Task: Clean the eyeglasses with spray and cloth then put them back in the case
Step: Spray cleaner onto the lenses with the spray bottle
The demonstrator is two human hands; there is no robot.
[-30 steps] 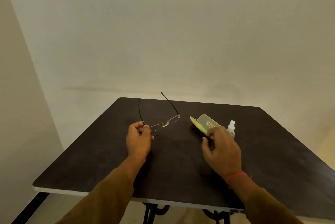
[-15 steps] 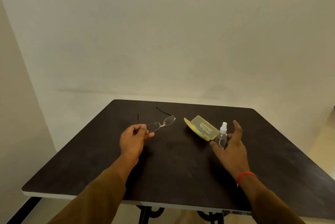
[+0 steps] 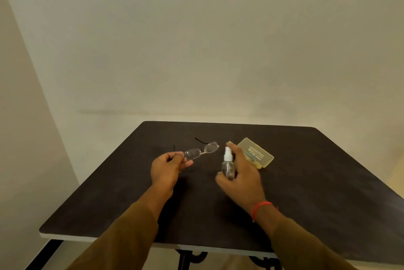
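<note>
A small clear spray bottle (image 3: 228,165) with a white nozzle is being gripped upright in the right hand (image 3: 241,179), the fingers curled around its body and the forefinger raised beside the nozzle; whether any liquid is inside cannot be told. Just beyond that hand, a yellow eyeglass case (image 3: 255,155) is lying on the dark table (image 3: 306,193); a label with dark print is being shown on its lid, but the writing is too small to be read, and its inside is not being shown. The eyeglasses (image 3: 202,151) are being pinched at one lens end by the left hand (image 3: 167,171), with the temples opened out and pointing away from the person.
</note>
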